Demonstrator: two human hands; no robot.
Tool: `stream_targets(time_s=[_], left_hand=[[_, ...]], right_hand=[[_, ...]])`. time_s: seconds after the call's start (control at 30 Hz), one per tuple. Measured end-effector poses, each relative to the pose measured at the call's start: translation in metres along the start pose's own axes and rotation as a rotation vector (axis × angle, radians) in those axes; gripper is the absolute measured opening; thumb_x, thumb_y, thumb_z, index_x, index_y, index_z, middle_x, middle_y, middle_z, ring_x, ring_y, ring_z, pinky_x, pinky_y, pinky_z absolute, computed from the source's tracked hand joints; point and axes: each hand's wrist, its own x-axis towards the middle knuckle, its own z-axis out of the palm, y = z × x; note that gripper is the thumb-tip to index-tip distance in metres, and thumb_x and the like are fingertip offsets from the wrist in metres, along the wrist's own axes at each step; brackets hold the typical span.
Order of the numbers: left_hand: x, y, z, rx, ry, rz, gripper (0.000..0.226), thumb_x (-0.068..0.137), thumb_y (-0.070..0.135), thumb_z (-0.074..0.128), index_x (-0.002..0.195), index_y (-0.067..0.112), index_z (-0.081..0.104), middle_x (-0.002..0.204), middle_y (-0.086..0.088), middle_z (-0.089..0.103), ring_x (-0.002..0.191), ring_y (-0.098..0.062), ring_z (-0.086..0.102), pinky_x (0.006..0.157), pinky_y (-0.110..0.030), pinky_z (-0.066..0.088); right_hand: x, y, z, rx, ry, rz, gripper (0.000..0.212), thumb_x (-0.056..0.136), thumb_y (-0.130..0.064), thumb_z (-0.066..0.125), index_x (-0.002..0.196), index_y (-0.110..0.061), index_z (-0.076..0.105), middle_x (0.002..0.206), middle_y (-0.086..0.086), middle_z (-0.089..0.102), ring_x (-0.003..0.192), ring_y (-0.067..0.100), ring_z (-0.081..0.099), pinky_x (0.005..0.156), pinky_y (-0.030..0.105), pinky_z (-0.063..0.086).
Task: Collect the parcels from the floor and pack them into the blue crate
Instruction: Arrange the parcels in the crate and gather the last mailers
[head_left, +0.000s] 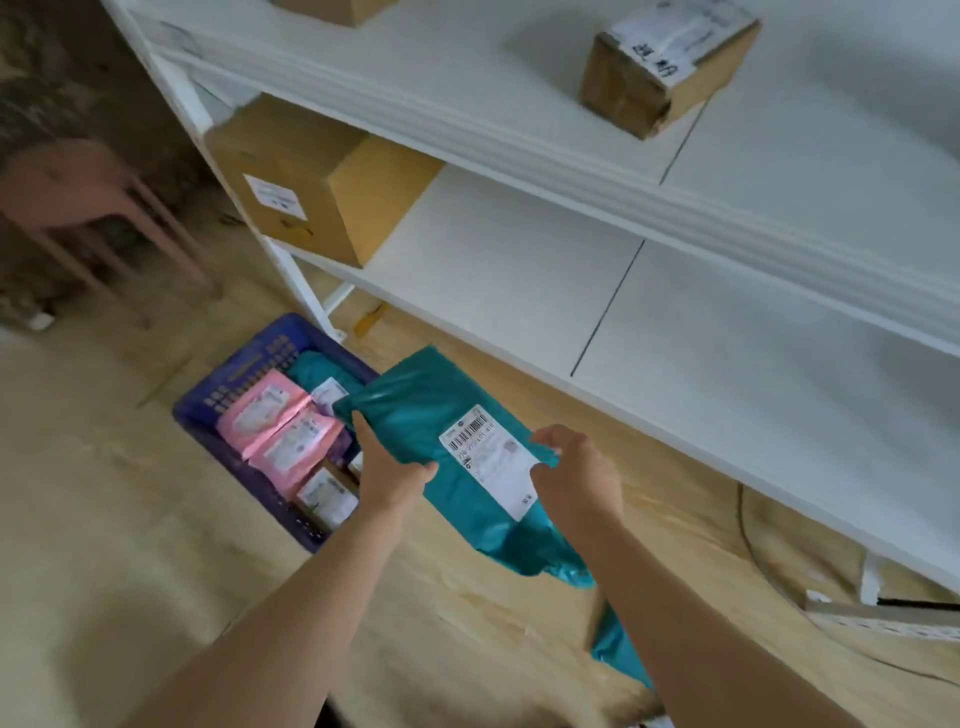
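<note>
While I've got both hands on this teal parcel (452, 410), here's the situation: my left hand (392, 475) grips its left edge, fingers curled under and thumb on top, and my right hand (576, 478) pinches the right edge, just beside the white shipping label (491, 462) that faces up between my hands. The parcel's up in the air, not in the blue crate (239, 369) yet. The crate sits on the wooden floor (104, 519) just left of and beyond my left hand, with the parcel's far corner hanging over its near side. Inside it are a few pink parcels (275, 431) and another teal one (311, 364) at the far end. More teal plastic (618, 644) shows under my right forearm, and honestly I can't tell if it's the same bag or a separate one. Beyond and right of my right hand is a white shelf unit (519, 291), with a big cardboard box (311, 192) on the lower shelf beyond my left hand and a small taped box (665, 73) on the shelf above. A pink stool (88, 208) sits way off to the left, pretty blurry.
</note>
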Motion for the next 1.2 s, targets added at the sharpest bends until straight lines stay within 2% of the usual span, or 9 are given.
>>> stream_targets(time_s=[0.13, 0.3, 0.4, 0.67, 0.8, 0.9, 0.97, 1.03, 1.2], left_hand=[[0.016, 0.009, -0.065, -0.09, -0.013, 0.047, 0.105, 0.078, -0.019, 0.058, 0.151, 0.021, -0.006, 0.135, 0.006, 0.031, 0.122, -0.011, 0.037, 0.094, -0.029, 0.038], [0.059, 0.015, -0.153, -0.18, 0.1, -0.004, 0.104, 0.077, -0.018, 0.06, 0.151, 0.022, -0.002, 0.15, -0.007, 0.03, 0.133, -0.024, 0.039, 0.103, -0.036, 0.039], [0.088, 0.022, -0.198, -0.191, 0.111, -0.017, 0.109, 0.077, -0.016, 0.063, 0.151, 0.026, -0.004, 0.152, -0.005, 0.026, 0.134, -0.026, 0.038, 0.107, -0.05, 0.038], [0.152, 0.035, -0.251, -0.058, 0.131, -0.037, 0.109, 0.077, -0.009, 0.067, 0.151, 0.026, -0.005, 0.154, -0.006, 0.026, 0.136, -0.026, 0.036, 0.109, -0.047, 0.036], [0.196, 0.049, -0.252, 0.018, 0.139, -0.071, 0.106, 0.08, -0.009, 0.064, 0.151, 0.023, -0.007, 0.153, -0.006, 0.027, 0.136, -0.026, 0.036, 0.11, -0.042, 0.035], [0.238, 0.059, -0.249, 0.062, 0.145, -0.124, 0.104, 0.08, -0.011, 0.063, 0.151, 0.021, -0.006, 0.147, -0.011, 0.036, 0.128, -0.028, 0.043, 0.106, -0.046, 0.039], [0.272, 0.063, -0.246, 0.07, 0.153, -0.159, 0.099, 0.083, -0.01, 0.06, 0.151, 0.021, -0.005, 0.127, -0.01, 0.046, 0.112, -0.023, 0.048, 0.103, -0.046, 0.041], [0.301, 0.06, -0.242, 0.072, 0.151, -0.203, 0.093, 0.088, -0.006, 0.056, 0.15, 0.021, -0.007, 0.111, -0.006, 0.043, 0.111, -0.025, 0.049, 0.103, -0.045, 0.04], [0.348, 0.028, -0.238, 0.165, 0.174, -0.25, 0.098, 0.085, -0.007, 0.055, 0.149, 0.018, -0.015, 0.128, -0.018, 0.052, 0.1, -0.03, 0.053, 0.096, -0.048, 0.046]], right_hand=[[-0.004, -0.049, 0.045, -0.197, -0.082, 0.0, 0.069, 0.081, -0.007, 0.056, 0.142, -0.031, 0.032, 0.139, -0.002, 0.039, 0.105, 0.025, 0.059, 0.069, 0.028, 0.045], [-0.023, -0.098, 0.11, -0.464, -0.256, 0.008, 0.097, 0.082, -0.024, 0.066, 0.149, -0.034, -0.003, 0.156, 0.006, 0.01, 0.118, 0.028, 0.055, 0.081, 0.036, 0.05], [-0.027, -0.127, 0.14, -0.533, -0.302, 0.045, 0.104, 0.083, -0.025, 0.067, 0.149, -0.033, -0.013, 0.157, 0.009, 0.004, 0.117, 0.027, 0.056, 0.08, 0.034, 0.05], [0.012, -0.201, 0.184, -0.398, -0.193, -0.04, 0.086, 0.085, -0.017, 0.061, 0.149, -0.031, 0.004, 0.151, 0.007, 0.021, 0.107, 0.029, 0.06, 0.063, 0.031, 0.045], [0.051, -0.221, 0.199, -0.392, -0.272, -0.057, 0.083, 0.085, -0.022, 0.062, 0.149, -0.029, 0.009, 0.146, 0.007, 0.028, 0.115, 0.029, 0.055, 0.077, 0.034, 0.05], [0.088, -0.235, 0.216, -0.369, -0.343, -0.052, 0.078, 0.086, -0.02, 0.059, 0.148, -0.029, 0.012, 0.147, 0.008, 0.03, 0.117, 0.028, 0.053, 0.085, 0.035, 0.049], [0.113, -0.248, 0.229, -0.357, -0.369, -0.057, 0.072, 0.09, -0.02, 0.053, 0.149, -0.028, 0.014, 0.148, 0.008, 0.032, 0.12, 0.028, 0.052, 0.088, 0.035, 0.048], [0.133, -0.258, 0.245, -0.386, -0.394, -0.078, 0.064, 0.093, -0.029, 0.049, 0.148, -0.028, 0.017, 0.145, 0.006, 0.037, 0.119, 0.027, 0.053, 0.086, 0.035, 0.047], [0.165, -0.262, 0.289, -0.362, -0.47, -0.062, 0.061, 0.092, -0.042, 0.05, 0.146, -0.029, 0.026, 0.132, 0.006, 0.05, 0.107, 0.027, 0.06, 0.08, 0.036, 0.05]])
